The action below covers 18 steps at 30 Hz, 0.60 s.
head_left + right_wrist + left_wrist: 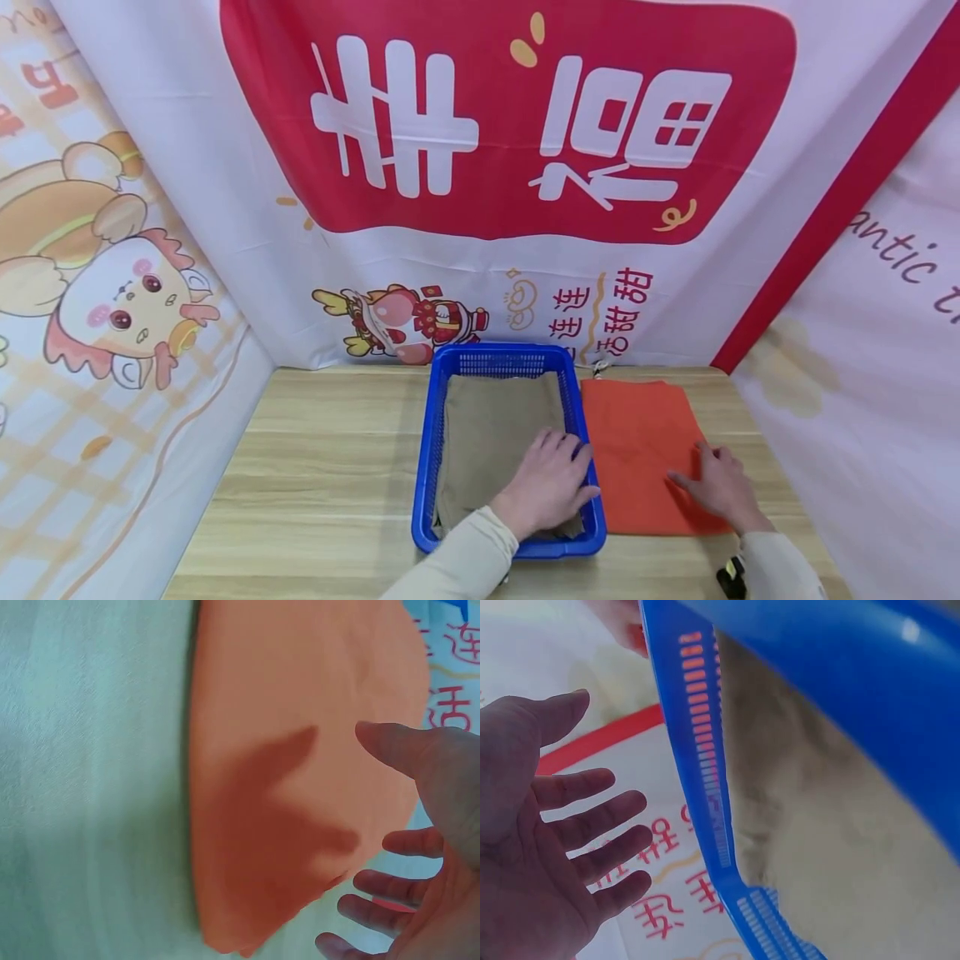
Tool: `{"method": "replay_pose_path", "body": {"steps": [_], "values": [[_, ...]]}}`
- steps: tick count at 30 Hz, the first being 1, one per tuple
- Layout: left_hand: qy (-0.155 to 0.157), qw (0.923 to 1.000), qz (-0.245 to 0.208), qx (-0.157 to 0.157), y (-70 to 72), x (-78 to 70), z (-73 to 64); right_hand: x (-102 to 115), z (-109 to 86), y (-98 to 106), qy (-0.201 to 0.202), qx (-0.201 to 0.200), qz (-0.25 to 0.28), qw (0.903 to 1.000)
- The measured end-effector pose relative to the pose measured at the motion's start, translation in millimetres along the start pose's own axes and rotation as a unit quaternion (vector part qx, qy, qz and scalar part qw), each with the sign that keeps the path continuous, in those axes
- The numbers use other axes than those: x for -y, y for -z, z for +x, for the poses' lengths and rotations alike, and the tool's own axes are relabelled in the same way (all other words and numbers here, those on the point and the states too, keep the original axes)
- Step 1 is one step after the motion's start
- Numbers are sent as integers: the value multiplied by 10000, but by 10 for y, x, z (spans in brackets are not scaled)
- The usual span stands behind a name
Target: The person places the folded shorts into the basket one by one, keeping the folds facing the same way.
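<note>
A blue plastic basket (423,467) stands in the middle of the table, with folded khaki cloth (495,433) lying flat inside it. My left hand (551,479) hovers over the basket's right side, fingers spread and holding nothing. To the right of the basket lies a folded orange cloth (637,458), flat on the wood. Over its right edge is my right hand (723,483), thumb and fingers apart. In the right wrist view this hand (420,847) casts a shadow on the orange cloth (300,690). The left wrist view shows the left palm (540,847) with nothing in it.
The pale wooden table (322,467) extends left of the basket. A white printed curtain (262,250) with a red panel hangs behind it, and more printed sheets enclose both sides. A small black object (731,577) is by the right sleeve.
</note>
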<state>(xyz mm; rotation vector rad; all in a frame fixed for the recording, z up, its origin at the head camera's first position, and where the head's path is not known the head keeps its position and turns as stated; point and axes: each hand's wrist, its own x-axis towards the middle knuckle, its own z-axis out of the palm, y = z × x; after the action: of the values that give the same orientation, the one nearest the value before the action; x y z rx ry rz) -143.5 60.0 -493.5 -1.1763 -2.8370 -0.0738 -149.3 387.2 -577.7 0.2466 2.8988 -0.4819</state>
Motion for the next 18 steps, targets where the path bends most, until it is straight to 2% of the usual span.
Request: {"method": "replay_pose_path", "body": {"steps": [8, 13, 18], "values": [[-271, 9981, 485, -272, -83, -251, 122, -128, 28, -121, -377, 359, -146, 9985], [-297, 9983, 480, -140, -147, -374, 208, -180, 39, -184, -694, 521, 35, 9962], [-299, 9984, 420, -248, -212, -475, 281, -192, 5, -155, -823, 467, 150, 9954]]}}
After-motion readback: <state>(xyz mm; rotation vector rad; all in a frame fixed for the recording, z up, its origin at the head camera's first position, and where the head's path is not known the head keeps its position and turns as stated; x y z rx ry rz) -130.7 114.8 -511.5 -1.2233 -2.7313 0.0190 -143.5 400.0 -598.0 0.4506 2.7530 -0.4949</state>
